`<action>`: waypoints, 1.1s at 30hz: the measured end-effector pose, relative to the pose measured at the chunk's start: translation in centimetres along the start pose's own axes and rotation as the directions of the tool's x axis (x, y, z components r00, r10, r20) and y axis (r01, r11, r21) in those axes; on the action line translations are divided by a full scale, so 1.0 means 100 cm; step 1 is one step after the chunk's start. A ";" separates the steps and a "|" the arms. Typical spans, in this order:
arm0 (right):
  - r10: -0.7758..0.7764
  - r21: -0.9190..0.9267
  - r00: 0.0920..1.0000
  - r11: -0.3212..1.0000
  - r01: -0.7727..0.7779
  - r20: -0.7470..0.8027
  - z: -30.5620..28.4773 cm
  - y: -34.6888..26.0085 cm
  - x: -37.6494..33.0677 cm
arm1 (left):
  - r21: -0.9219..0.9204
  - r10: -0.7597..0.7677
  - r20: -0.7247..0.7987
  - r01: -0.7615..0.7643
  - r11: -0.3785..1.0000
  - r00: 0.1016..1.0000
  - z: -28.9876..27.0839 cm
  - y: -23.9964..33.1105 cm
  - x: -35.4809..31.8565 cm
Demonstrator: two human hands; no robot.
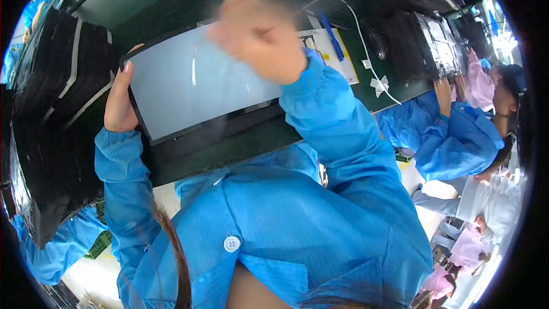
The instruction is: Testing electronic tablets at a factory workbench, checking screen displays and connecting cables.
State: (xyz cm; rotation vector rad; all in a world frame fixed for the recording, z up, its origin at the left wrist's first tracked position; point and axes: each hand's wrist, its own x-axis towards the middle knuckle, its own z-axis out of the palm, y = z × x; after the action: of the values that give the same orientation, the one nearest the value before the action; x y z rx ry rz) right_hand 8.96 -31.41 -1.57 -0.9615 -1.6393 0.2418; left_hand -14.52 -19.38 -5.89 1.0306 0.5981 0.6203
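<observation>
A flat rectangular display panel [191,88] with a pale, glossy face and a black border lies tilted in front of me over the dark green bench. My left hand [120,106] grips its left edge, thumb on the front rim and the other fingers mostly hidden behind. Above the panel's right part is my right hand [260,40], bent at the wrist and smeared by motion. Its fingers are too blurred to show whether they hold anything, and it covers the panel's upper right corner.
Stacks of black trays stand at left [63,80] and at right [400,46]. Behind my right forearm lie a blue pen [333,37], a yellow-edged sheet [347,68] and a white cable [361,34]. A co-worker in blue [457,137] sits on the right, hands at a tray stack.
</observation>
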 end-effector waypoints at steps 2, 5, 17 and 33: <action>0.289 0.256 0.922 0.940 -0.223 -0.258 -0.015 0.008 -0.012 | 0.051 0.025 -0.029 -0.024 0.998 0.999 0.000 -0.001 0.000; 0.337 0.713 0.885 0.701 -0.010 -0.320 -0.057 0.030 -0.022 | 0.046 -0.013 -0.042 0.015 0.999 0.999 -0.013 -0.006 0.003; 0.573 0.931 0.792 0.365 -0.019 -0.209 -0.093 0.024 -0.044 | 0.059 0.068 -0.078 -0.063 0.996 0.995 0.001 -0.004 0.000; 0.279 0.434 0.958 0.855 -0.283 0.075 -0.058 -0.002 -0.068 | 0.086 0.132 0.021 -0.133 0.987 0.991 -0.009 -0.013 0.004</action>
State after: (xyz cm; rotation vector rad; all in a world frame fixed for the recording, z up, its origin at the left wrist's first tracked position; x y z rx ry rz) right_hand 14.02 -38.17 -4.51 -0.8408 -1.3605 0.7867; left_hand -14.62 -19.05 -7.44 1.1628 0.5504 0.7077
